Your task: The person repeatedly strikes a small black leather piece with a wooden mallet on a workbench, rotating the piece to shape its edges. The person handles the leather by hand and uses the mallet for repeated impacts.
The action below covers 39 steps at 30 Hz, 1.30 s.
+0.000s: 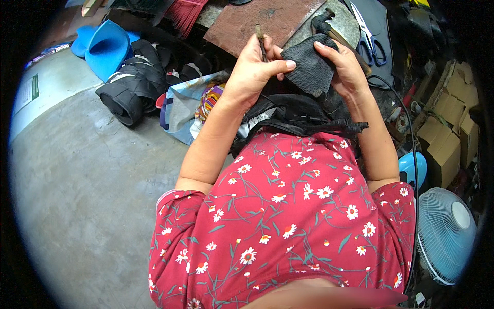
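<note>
The right hand [349, 70] is pinching the leather [309, 68] from the right, while the left hand [250, 70], touching its left edge, is holding a stick [260, 35] pointing forward.

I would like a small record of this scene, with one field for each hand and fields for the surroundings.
Left hand: pinches one edge of the black leather-textured piece; also holds a thin stick-like tool
Right hand: grips the opposite side of that piece
Ahead: reddish-brown board; farther right, scissors with dark blue handles
Left side: bright blue curved sheet
Right side: cardboard boxes, electric fan
</note>
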Tool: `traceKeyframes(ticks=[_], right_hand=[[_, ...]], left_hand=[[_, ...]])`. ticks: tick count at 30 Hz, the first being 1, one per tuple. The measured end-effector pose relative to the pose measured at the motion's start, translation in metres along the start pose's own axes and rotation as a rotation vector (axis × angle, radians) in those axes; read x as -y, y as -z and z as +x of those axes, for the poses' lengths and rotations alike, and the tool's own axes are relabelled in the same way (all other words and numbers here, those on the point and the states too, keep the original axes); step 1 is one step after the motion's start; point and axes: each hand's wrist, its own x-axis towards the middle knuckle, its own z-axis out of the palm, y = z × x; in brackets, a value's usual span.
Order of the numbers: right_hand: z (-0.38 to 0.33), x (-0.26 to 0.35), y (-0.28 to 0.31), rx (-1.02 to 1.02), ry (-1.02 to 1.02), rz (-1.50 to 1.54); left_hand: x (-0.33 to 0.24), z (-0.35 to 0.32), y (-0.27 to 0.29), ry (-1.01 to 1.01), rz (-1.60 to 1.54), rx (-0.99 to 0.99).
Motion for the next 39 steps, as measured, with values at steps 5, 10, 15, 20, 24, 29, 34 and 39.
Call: traceKeyframes(ticks=[5,10,15,20,24,29,34,39], right_hand=[[0.001,0.001,-0.001,-0.007,0.017,-0.001],[0.002,0.002,0.001,-0.016,0.071,-0.094],[0.003,0.002,-0.001,-0.014,0.109,-0.113],[0.0,0.01,-0.003,0.011,0.079,-0.135],[0.0,0.014,-0.001,0.003,0.004,-0.15],[0.004,0.008,0.004,-0.119,-0.008,-0.051],[-0.001,0.018,0.013,-0.14,0.063,-0.044],[-0.001,0.014,0.009,-0.103,0.058,-0.055]], left_hand=[[0.002,0.002,0.003,0.004,-0.063,0.025],[-0.004,0.003,0.004,-0.072,0.061,0.041],[-0.008,0.003,0.004,-0.119,-0.009,-0.036],[-0.008,0.006,0.007,-0.122,0.013,-0.05],[-0.008,0.006,0.008,-0.055,-0.028,-0.042],[-0.008,0.006,0.009,-0.05,-0.207,-0.006],[-0.014,0.005,0.015,-0.104,-0.045,-0.02],[-0.007,0.013,0.0,-0.131,0.077,-0.025]])
